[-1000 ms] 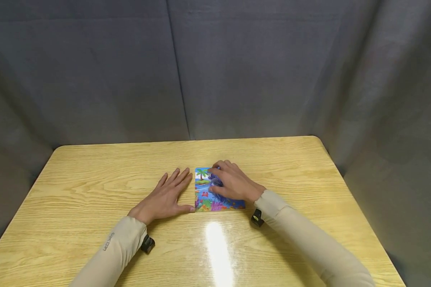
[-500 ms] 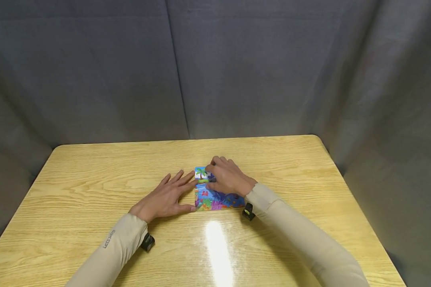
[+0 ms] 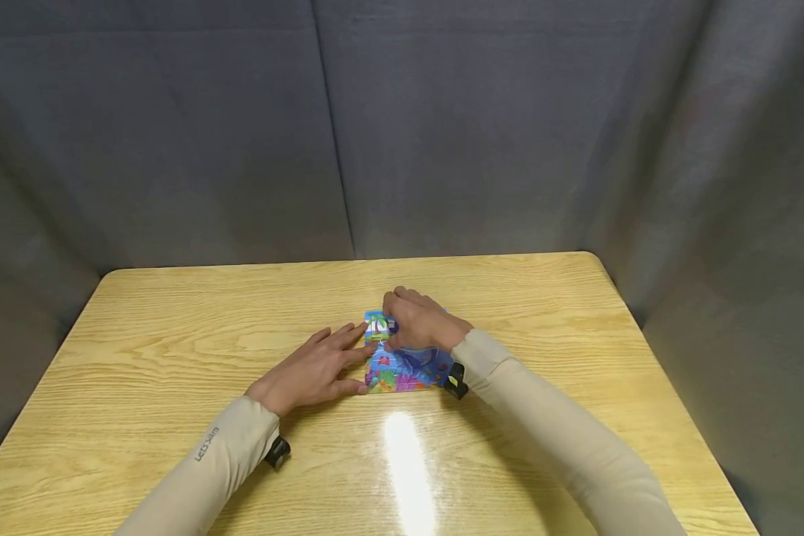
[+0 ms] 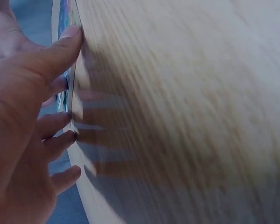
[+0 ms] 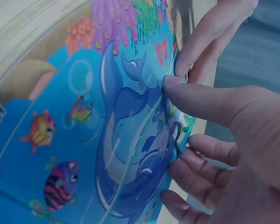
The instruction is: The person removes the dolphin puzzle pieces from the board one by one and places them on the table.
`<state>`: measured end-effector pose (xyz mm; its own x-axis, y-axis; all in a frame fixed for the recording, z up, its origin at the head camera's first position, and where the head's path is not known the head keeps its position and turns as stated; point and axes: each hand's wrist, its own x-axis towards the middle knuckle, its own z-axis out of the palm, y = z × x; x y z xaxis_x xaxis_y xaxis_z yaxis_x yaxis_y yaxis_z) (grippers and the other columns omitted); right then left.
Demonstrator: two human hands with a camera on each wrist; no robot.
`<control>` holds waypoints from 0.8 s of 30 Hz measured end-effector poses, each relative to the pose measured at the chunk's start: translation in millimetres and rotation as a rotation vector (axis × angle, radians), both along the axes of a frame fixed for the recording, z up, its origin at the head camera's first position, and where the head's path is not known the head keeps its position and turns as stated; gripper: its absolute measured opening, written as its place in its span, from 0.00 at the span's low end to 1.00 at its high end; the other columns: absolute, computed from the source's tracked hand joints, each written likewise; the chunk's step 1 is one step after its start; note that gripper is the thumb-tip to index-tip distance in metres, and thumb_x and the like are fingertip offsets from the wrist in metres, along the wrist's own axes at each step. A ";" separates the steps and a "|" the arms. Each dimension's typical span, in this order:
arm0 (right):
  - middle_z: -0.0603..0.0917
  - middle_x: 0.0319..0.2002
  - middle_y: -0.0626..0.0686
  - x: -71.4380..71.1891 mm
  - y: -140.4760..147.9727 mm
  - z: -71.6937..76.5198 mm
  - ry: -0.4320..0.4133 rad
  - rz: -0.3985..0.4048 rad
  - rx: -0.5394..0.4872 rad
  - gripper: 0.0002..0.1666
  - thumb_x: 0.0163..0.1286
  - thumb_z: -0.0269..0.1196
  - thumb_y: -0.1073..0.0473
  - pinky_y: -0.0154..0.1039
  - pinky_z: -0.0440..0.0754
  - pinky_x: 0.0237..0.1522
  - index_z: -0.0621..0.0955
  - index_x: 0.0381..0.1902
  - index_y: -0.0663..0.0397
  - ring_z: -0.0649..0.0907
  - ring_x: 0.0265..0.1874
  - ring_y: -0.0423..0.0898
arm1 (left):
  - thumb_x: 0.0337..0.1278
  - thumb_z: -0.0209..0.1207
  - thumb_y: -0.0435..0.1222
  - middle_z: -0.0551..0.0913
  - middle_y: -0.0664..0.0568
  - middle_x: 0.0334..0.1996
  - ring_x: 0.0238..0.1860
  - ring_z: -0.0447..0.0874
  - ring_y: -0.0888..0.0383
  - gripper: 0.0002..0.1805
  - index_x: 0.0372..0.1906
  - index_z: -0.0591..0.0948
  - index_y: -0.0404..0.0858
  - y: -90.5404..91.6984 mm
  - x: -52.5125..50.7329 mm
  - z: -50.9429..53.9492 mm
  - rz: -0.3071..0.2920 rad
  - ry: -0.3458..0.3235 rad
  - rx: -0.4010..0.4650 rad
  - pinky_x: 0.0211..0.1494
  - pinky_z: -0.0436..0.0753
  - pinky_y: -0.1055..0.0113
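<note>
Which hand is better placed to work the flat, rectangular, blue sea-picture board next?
Probably the right hand: it reaches over the board with bent fingers. The left hand lies outspread at the board's left edge, seemingly better suited to steadying.

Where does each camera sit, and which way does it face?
Head: on the person's head, facing forward and down at a yellow wood-grain table and flat, multicoloured rectangular picture; left hand, right hand and beige fabric sleeves show.
Left wrist: worn there, facing the table; the left hand shows.
Right wrist: worn there, facing the picture's blue dolphins; the right hand and part of the left show.
Head and right wrist share the picture and both hands.
</note>
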<state>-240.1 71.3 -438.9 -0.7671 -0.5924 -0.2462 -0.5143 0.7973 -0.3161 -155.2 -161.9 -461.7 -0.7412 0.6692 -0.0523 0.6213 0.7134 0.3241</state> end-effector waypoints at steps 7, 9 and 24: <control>0.79 0.59 0.56 1.0 6.4 -3.6 0.030 0.025 -0.080 0.28 0.73 0.73 0.52 0.49 0.85 0.57 0.79 0.65 0.55 0.82 0.48 0.49 | 0.76 0.58 0.57 0.59 0.38 0.85 0.85 0.60 0.37 0.39 0.81 0.69 0.43 1.4 -0.9 0.8 -0.008 0.002 -0.026 0.83 0.61 0.31; 0.79 0.58 0.56 0.5 9.6 -3.9 0.018 0.028 -0.139 0.23 0.76 0.69 0.55 0.46 0.85 0.54 0.80 0.65 0.55 0.81 0.45 0.48 | 0.75 0.59 0.58 0.59 0.37 0.85 0.85 0.60 0.37 0.39 0.81 0.69 0.42 2.3 -1.3 1.0 -0.009 0.004 -0.029 0.83 0.62 0.31; 0.85 0.39 0.56 -20.6 62.2 14.6 -0.246 -0.080 -0.448 0.07 0.82 0.59 0.61 0.37 0.76 0.35 0.83 0.49 0.58 0.80 0.33 0.49 | 0.71 0.62 0.60 0.58 0.35 0.85 0.84 0.59 0.33 0.43 0.81 0.69 0.42 7.7 -2.8 1.2 0.003 -0.006 -0.067 0.83 0.63 0.33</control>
<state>-260.7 133.5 -424.3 -0.7656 -0.6229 -0.1608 -0.3244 0.5896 -0.7397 -158.0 -154.2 -460.6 -0.7424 0.6622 -0.1016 0.6176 0.7353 0.2790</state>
